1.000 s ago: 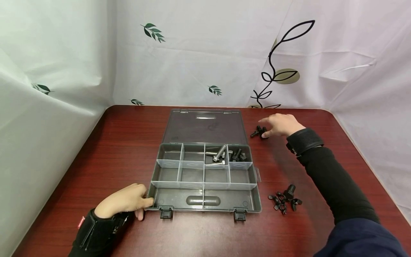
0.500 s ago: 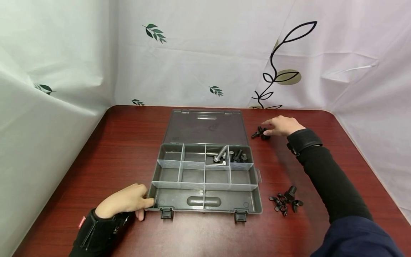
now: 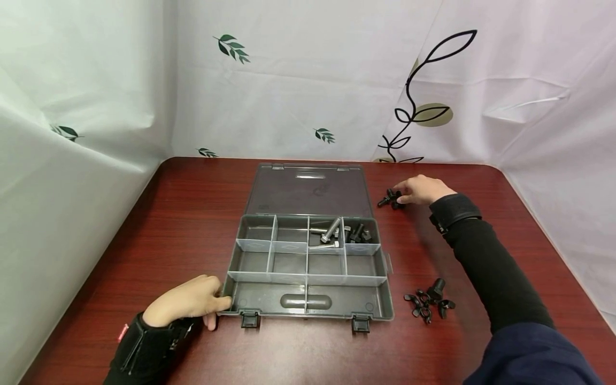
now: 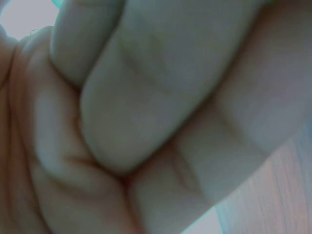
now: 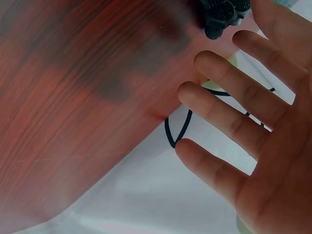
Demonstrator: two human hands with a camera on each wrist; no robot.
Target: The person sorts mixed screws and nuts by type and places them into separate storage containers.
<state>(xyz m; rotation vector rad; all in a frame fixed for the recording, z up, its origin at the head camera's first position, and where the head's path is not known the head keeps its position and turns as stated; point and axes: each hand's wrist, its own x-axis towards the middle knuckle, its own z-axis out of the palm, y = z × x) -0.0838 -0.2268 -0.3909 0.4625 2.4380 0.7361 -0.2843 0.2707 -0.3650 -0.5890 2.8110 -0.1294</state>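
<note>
In the head view my left hand grips the near-left corner of an open grey compartment box, thumb over its wall. Curled fingers fill the left wrist view. At the far right, my right hand is beside a small cluster of black screw-like pieces, their exact kind unclear. Its fingers are spread and fairly straight in the right wrist view, with the black pieces near the thumb and forefinger. Whether they touch, I cannot tell.
Silver bolts lie in a back compartment, with black bolts in the back-right one. The lid lies folded back. Black wing nuts and a larger black bolt rest on the table, right of the box.
My right hand has lowered slightly beside the black pieces, its thumb and forefinger drawing closer together. The left hand has stayed on the box corner.
</note>
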